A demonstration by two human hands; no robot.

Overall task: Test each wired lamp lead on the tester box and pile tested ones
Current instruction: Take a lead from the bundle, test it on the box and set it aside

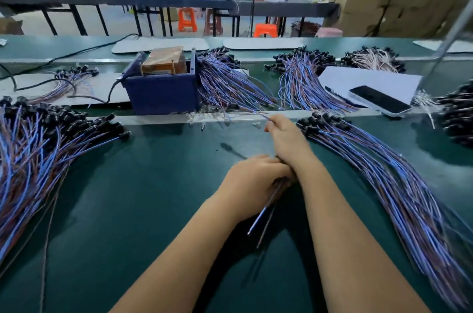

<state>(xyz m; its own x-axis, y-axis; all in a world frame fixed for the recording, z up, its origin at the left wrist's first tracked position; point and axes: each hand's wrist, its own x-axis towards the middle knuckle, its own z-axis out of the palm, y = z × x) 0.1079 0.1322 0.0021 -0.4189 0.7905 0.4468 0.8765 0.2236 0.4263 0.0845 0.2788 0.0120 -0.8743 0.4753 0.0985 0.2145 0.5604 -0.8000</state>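
Lead in hand: one thin wired lead (266, 206) sits near the middle of the green table (143, 184). Its long line runs from the person's body up and away, tipped a little to the right. Two wire ends, one blue and one brown, poke out toward the person.
Left hand: the left hand (252, 178) is curled around the lead, low down, and holds it.
Right hand: the right hand (284, 137) is farther up, past the left hand. Its fingers pinch a thin wire end near the table's far rail. The two arms touch at the wrist.
Tester box: one blue box (161, 93) stands past the hands, a bit to the left, with a brown block on top.
Piles of leads: one big pile on the left (38, 143) with black ends pointing away, one long pile on the right (384, 174) just beside the right arm, two more bunches behind the box (230, 82), and one small bunch far left (69, 79).
Phone: one dark phone (381, 100) lies on white paper (366, 79) at the right, with one pen (337, 95) beside it.
Stools: three orange stools (188, 19) stand far back.
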